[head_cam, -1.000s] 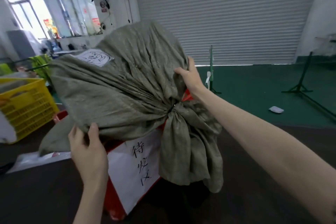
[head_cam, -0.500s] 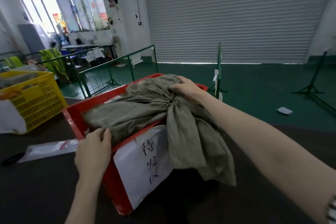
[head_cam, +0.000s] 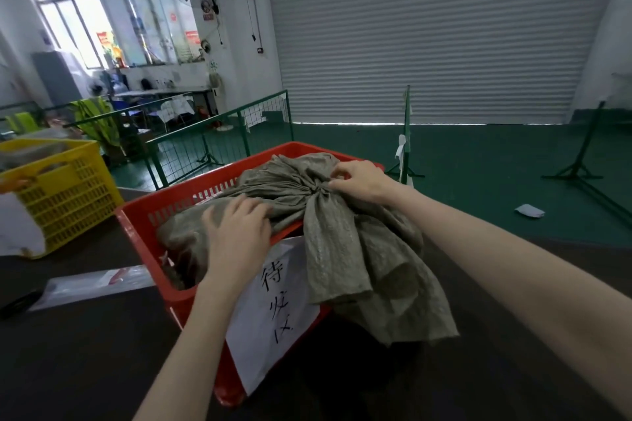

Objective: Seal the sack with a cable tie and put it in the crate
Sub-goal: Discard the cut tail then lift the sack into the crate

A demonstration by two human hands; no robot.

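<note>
Head view: grey woven sack (head_cam: 273, 195), neck cinched, lies in the red crate (head_cam: 143, 215), its loose skirt draped over the near rim below the right fingers. Left hand (head_cam: 236, 236) rests flat with fingers spread on the sack body; right hand (head_cam: 359, 179) pinches the gathered neck. Judgement: tuck the skirt inward past the rim, keeping the paper label (head_cam: 273, 304) beneath the left palm uncovered.

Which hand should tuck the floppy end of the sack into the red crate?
Probably the right hand. It rests beside the sack's tied neck, above the loose end hanging over the crate rim. The left hand presses farther away.
</note>
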